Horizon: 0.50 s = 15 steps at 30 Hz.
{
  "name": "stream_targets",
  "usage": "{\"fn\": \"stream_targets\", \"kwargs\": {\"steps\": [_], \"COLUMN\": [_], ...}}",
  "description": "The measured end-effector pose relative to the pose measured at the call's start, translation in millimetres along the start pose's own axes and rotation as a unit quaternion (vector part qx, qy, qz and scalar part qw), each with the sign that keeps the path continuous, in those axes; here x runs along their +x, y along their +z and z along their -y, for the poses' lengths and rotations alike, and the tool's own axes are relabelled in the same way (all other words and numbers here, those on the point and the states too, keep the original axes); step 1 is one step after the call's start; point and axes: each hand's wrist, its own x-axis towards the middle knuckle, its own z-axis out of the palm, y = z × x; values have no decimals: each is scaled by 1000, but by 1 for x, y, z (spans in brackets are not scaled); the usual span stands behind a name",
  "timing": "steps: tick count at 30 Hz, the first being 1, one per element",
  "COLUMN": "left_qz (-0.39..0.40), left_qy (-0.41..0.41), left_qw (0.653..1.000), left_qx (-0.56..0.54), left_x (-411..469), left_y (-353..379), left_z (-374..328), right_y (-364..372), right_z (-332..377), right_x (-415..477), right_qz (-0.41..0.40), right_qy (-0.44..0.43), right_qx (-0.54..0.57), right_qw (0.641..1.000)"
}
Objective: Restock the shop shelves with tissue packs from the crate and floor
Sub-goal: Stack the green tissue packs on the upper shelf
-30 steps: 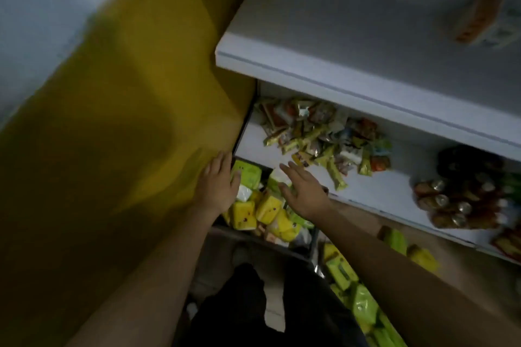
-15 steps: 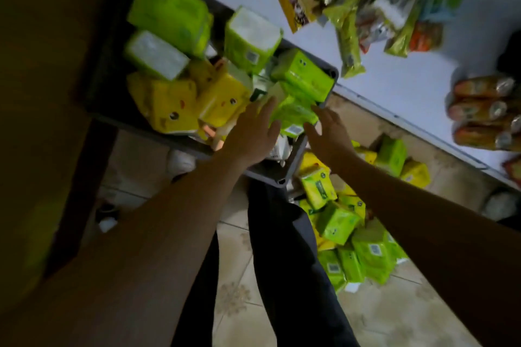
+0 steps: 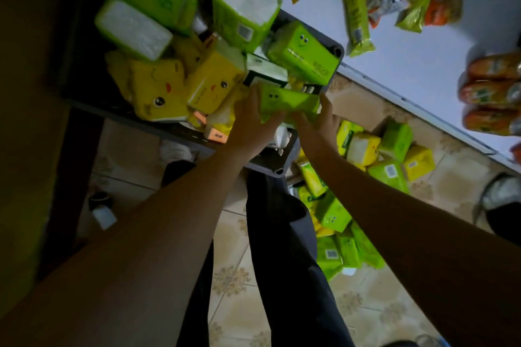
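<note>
Left hand and right hand each grip one end of a green tissue pack, held over the near right corner of the dark crate. The crate is heaped with green and yellow packs, and its far corner sits just beside the edge of the white shelf. Snack packets crowd the shelf's far side. More packs lie on the tiled floor between shelf edge and dark trousers; bare tiles show nearer the camera.
</note>
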Motion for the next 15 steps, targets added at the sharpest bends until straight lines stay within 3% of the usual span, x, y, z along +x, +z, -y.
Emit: {"fn": "stream_targets", "kwargs": {"steps": [6, 11, 15], "left_qz": [-46, -104, -156], "left_qy": [-33, -66, -3], "left_qw": [995, 970, 963], "left_qx": [-76, -208, -221], "left_x": [-74, -179, -255], "left_y": [-40, -98, -156], "left_z": [-35, -111, -168], "right_y": [-28, -71, -107], "right_z": [44, 112, 181], "right_x": [-76, -174, -254], "right_qz": [24, 14, 23], "right_qy": [-5, -77, -171], "right_qx": [-9, 16, 32], "right_qw": [1000, 997, 984]}}
